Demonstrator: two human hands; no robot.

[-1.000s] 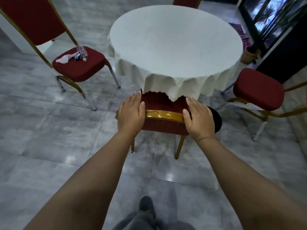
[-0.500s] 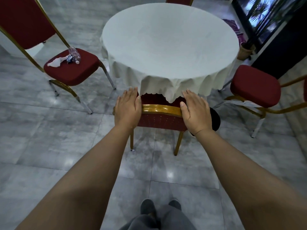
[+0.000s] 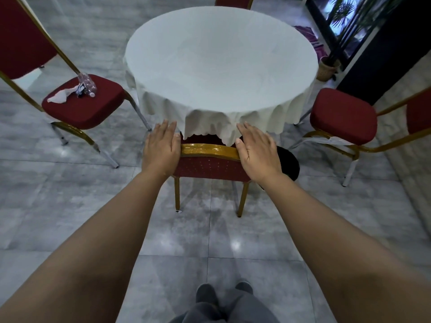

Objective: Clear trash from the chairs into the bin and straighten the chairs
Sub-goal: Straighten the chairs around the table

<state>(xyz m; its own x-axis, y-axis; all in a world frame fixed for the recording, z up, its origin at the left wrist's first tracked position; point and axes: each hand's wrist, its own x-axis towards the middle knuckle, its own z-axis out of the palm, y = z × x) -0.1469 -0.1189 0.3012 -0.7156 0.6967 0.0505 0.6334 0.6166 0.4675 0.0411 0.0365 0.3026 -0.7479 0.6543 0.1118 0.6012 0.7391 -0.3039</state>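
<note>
Head view is looking down on both palms lying flat, fingers straight, on the near chair (image 3: 207, 159): left hand (image 3: 161, 149) and right hand (image 3: 257, 152) resting on its gold top rail's two ends, gripping nothing (seat hidden under the tablecloth (image 3: 219, 73)). On the left chair (image 3: 84, 108) a crumpled bottle (image 3: 87, 83) and tissue (image 3: 59, 96) are lying.

red chair (image 3: 211, 167) tucked under table, trash (image 3: 72, 92) on left chair (image 3: 81, 106)
</note>
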